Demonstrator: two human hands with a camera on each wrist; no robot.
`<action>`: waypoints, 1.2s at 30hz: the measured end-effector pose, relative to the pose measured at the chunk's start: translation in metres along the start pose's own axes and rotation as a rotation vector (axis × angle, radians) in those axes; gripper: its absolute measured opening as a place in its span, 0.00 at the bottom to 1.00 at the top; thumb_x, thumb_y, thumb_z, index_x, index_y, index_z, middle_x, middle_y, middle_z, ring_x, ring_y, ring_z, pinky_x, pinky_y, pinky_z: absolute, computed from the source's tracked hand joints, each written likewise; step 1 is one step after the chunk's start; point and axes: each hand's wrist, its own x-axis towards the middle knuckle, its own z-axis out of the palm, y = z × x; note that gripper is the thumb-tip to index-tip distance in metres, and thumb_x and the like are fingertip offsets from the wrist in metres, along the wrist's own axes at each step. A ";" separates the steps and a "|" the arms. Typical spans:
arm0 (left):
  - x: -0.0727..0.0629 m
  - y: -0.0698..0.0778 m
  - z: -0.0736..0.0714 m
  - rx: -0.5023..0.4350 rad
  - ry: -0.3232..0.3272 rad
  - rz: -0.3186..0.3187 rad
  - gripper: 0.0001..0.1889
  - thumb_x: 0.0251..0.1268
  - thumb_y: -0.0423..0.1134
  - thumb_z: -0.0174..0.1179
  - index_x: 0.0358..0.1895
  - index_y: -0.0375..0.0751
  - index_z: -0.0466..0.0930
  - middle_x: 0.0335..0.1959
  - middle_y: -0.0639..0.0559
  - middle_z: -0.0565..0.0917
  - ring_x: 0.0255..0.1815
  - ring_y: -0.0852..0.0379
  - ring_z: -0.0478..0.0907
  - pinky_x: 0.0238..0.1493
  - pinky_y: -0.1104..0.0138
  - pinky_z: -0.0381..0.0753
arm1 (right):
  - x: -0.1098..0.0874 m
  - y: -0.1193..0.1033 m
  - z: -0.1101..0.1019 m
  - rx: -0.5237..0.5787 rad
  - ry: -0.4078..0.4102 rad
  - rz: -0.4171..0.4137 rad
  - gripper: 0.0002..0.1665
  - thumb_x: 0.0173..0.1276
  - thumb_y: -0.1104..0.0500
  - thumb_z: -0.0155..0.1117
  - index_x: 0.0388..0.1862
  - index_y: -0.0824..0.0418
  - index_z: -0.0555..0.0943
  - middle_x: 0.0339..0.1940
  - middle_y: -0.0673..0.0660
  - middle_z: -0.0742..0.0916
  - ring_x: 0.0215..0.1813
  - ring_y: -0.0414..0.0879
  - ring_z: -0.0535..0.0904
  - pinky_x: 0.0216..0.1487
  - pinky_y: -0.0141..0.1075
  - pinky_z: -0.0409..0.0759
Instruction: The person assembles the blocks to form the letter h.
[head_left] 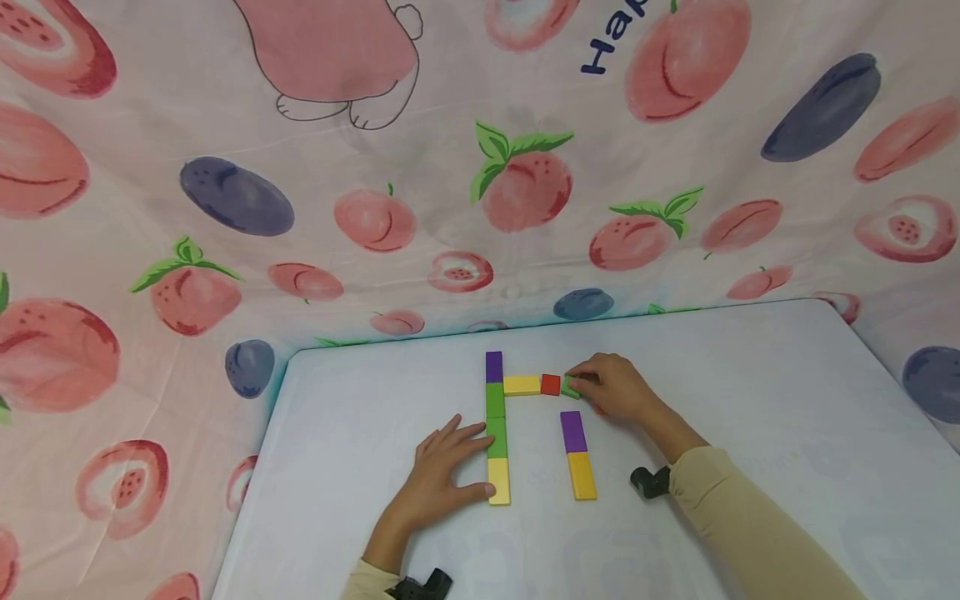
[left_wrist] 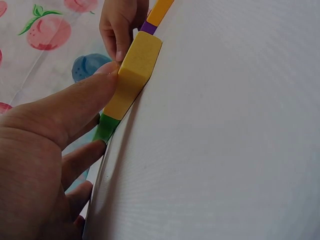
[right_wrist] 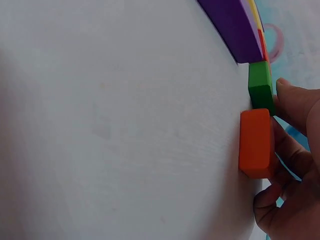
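Observation:
My right hand pinches a small green block at the right end of a short row, close beside a red block. A yellow block links the red one to an upright line of blocks. That line has a purple block on top, two green blocks and a yellow block at the bottom. Along its left side rests my left hand, fingers spread, thumb at the yellow block and a fingertip at the lower green one. An orange block lies by my right fingers, mostly hidden in the head view.
A purple block and a yellow-orange block lie end to end below the row. All sit on a white table. Fruit-patterned cloth rises behind its far edge. Black devices are strapped at both wrists.

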 end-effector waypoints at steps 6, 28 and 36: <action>0.000 0.000 0.000 -0.004 0.004 0.004 0.36 0.59 0.60 0.71 0.71 0.59 0.75 0.77 0.58 0.70 0.85 0.45 0.51 0.76 0.36 0.48 | -0.002 0.001 -0.006 0.028 -0.010 0.055 0.14 0.71 0.52 0.69 0.50 0.56 0.89 0.44 0.53 0.89 0.49 0.51 0.81 0.55 0.50 0.81; 0.001 0.000 -0.001 -0.006 -0.005 -0.015 0.35 0.59 0.61 0.70 0.71 0.60 0.75 0.77 0.58 0.70 0.85 0.45 0.50 0.76 0.36 0.47 | -0.003 0.006 -0.006 0.040 -0.032 0.006 0.13 0.68 0.52 0.71 0.48 0.55 0.89 0.41 0.51 0.88 0.46 0.48 0.79 0.51 0.45 0.79; 0.001 0.001 0.000 -0.011 0.002 -0.009 0.35 0.59 0.59 0.71 0.71 0.59 0.75 0.76 0.57 0.71 0.85 0.44 0.50 0.76 0.37 0.47 | -0.004 0.006 -0.008 0.040 -0.039 0.001 0.13 0.68 0.53 0.71 0.48 0.55 0.89 0.40 0.50 0.88 0.46 0.47 0.79 0.51 0.45 0.79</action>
